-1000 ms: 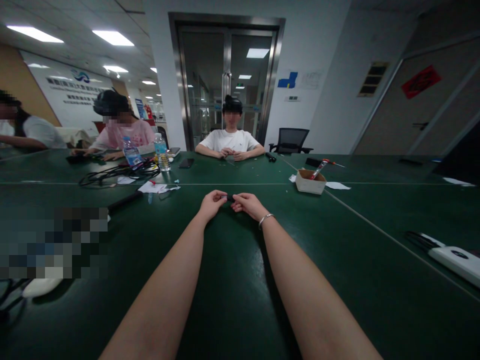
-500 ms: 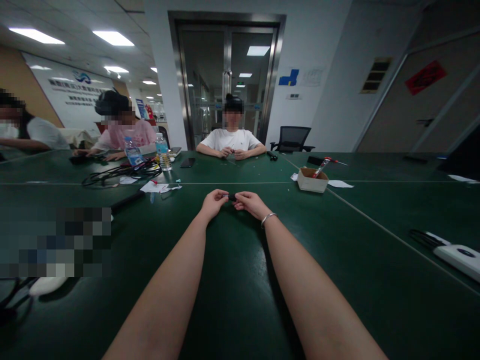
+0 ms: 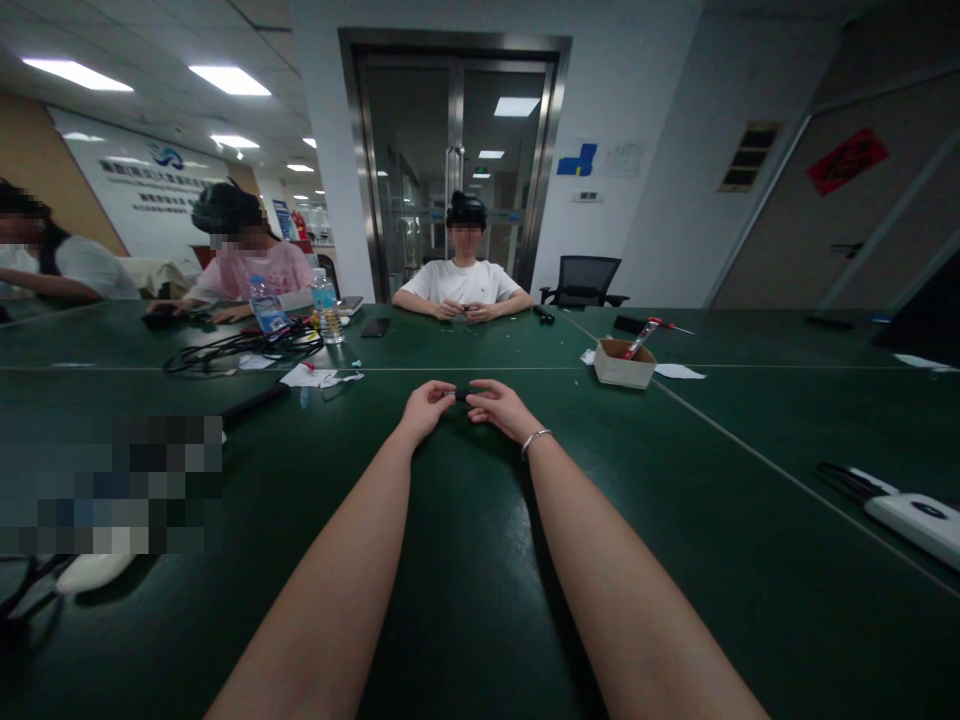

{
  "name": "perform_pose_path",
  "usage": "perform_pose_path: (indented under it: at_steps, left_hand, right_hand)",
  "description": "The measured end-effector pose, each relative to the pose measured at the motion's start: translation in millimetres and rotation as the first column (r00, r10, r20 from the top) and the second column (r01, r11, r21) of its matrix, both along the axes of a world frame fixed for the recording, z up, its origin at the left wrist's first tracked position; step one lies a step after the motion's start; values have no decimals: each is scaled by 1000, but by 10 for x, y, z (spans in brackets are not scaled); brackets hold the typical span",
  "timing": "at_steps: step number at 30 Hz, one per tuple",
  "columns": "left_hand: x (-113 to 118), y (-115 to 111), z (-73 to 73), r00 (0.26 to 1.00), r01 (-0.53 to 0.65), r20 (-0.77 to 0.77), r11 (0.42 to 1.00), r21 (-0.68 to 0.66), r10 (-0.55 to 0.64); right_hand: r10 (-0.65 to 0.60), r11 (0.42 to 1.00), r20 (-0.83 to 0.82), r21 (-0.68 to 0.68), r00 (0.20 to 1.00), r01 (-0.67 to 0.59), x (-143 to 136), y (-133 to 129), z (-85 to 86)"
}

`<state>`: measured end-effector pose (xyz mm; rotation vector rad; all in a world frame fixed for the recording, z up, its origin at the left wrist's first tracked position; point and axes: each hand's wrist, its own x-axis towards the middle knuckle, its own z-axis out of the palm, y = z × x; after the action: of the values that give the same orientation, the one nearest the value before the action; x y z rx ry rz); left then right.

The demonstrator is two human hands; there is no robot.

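Note:
Both arms stretch forward over the dark green table (image 3: pixel 480 560). Between my hands is a small dark object (image 3: pixel 461 396), short and roughly stick-shaped; its kind is too small to make out. My left hand (image 3: pixel 429 408) pinches its left end between thumb and fingers, where a lighter bit shows. My right hand (image 3: pixel 501 408), with a silver bracelet (image 3: pixel 535 440) at the wrist, is closed on the right end with thumb and fingertips. The fingers cover much of the object.
A small box (image 3: pixel 625 366) with a red-tipped tool stands right of my hands. Left lie black cables (image 3: pixel 225 345), paper scraps (image 3: pixel 309 375) and water bottles (image 3: pixel 328 308). A white device (image 3: pixel 915 525) lies far right. A person in white (image 3: pixel 465 280) sits opposite; others sit left.
My right hand's fingers have shifted slightly on the dark object, with the lower fingers a little more apart. My left hand keeps its pinch almost unchanged.

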<state>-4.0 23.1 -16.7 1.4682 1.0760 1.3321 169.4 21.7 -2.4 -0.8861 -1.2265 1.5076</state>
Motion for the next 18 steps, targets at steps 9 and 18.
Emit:
perform_pose_path:
  at_steps: [9, 18]
  left_hand:
    - [8, -28, 26, 1000, 15, 17, 1000, -9, -15]
    - [10, -49, 46, 1000, 7, 17, 1000, -9, -7]
  right_hand:
    - [1, 1000, 19, -24, 1000, -1, -4, -11, 16]
    - [5, 1000, 49, -22, 999, -4, -1, 9, -10]
